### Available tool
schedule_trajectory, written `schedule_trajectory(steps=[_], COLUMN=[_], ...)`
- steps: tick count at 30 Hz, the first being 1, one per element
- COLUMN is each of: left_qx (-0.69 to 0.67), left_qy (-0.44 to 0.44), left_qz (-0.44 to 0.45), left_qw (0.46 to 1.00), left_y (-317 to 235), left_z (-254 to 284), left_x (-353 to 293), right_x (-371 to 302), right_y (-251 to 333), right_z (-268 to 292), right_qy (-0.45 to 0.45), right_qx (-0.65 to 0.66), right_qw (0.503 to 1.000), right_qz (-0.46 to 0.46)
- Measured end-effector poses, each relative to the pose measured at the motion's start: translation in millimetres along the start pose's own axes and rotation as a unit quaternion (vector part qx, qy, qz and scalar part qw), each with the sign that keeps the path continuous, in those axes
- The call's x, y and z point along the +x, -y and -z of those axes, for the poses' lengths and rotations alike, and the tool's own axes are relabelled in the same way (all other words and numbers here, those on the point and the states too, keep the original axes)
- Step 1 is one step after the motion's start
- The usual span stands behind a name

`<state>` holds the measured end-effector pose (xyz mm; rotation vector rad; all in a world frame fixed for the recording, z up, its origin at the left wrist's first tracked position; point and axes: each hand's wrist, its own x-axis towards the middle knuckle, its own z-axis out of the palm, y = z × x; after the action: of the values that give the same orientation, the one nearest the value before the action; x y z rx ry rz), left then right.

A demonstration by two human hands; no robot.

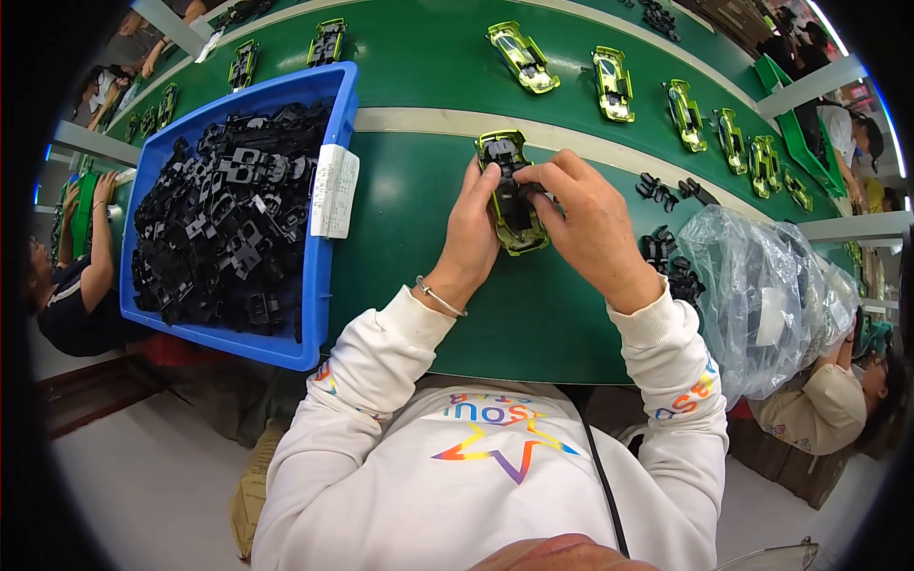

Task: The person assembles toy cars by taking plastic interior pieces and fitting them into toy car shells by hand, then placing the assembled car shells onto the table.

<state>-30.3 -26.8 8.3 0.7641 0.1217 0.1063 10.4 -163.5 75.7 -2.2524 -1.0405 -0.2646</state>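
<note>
Both hands hold one shiny green toy car (511, 195) that lies upside down on the green table (419, 228), in front of the person. The left hand (473, 231) grips the car's left side. The right hand (586, 224) is closed over its right side, with fingers pressing a black part (529, 187) on the car's underside. A blue bin (324, 285) full of black parts sits to the left. A clear bag (762, 295) lies to the right. More green cars (612, 84) sit in a row on the belt behind.
</note>
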Motion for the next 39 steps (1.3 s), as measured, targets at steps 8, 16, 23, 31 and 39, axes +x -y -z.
schedule_trajectory(steps=[8,16,23,31,39], left_qx=[-0.029,0.005,-0.012,-0.037,-0.018], left_qy=[-0.020,-0.014,0.002,0.016,0.055], left_qz=[-0.016,-0.046,-0.024,-0.016,-0.004], left_qw=[0.999,0.999,1.000,0.999,0.998], left_y=[-2.6,-2.3,-5.9,-14.0,-7.1], left_z=[3.0,-6.2,-5.0,-4.9,-1.5], left_x=[0.2,-3.2,-4.6,-5.0,-2.3], right_x=[0.2,-1.7,3.6,9.2,4.0], right_y=[9.0,19.1,22.4,10.6,-9.6], right_z=[-9.3,-3.8,0.9,-4.6,-9.8], right_qy=[-0.003,0.010,0.065,0.001,-0.063], right_qx=[-0.108,-0.084,-0.142,0.029,0.002], right_qw=[0.994,0.996,0.988,0.999,0.997], right_qz=[0.031,-0.011,0.005,-0.015,0.052])
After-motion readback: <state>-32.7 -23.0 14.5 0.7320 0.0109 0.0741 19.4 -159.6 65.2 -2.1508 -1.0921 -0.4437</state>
